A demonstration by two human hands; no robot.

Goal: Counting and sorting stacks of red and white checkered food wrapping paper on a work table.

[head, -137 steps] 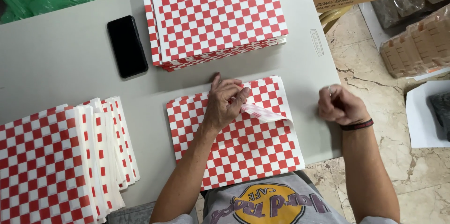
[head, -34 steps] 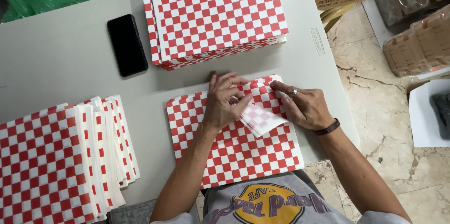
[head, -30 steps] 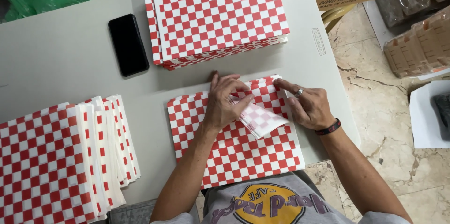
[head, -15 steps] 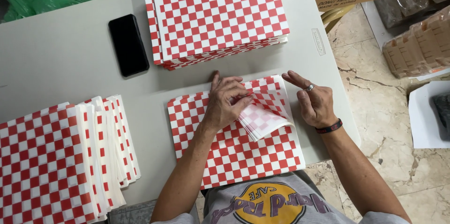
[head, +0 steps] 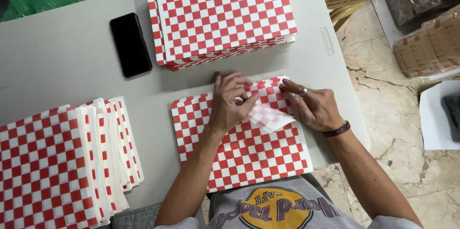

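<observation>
Person at grey table (head: 57, 56), both hands on a red/white checkered paper sheet (head: 239, 152) lying flat at near table edge, just in front of them. Left hand (head: 230, 102) spread flat, palm down, fingers pressing the sheet's far part. Right hand (head: 314, 106) flat too, fingers extended on far-right corner, ring on one finger, dark wristband. Folded-over corner flap (head: 270, 117) btwn the hands, pale underside up; neither hand gripping, just pressing. Tall stack of same sheets (head: 220, 13) beyond; black phone (head: 130, 44) to its left; fanned pile of folded sheets (head: 62, 157) at far left
</observation>
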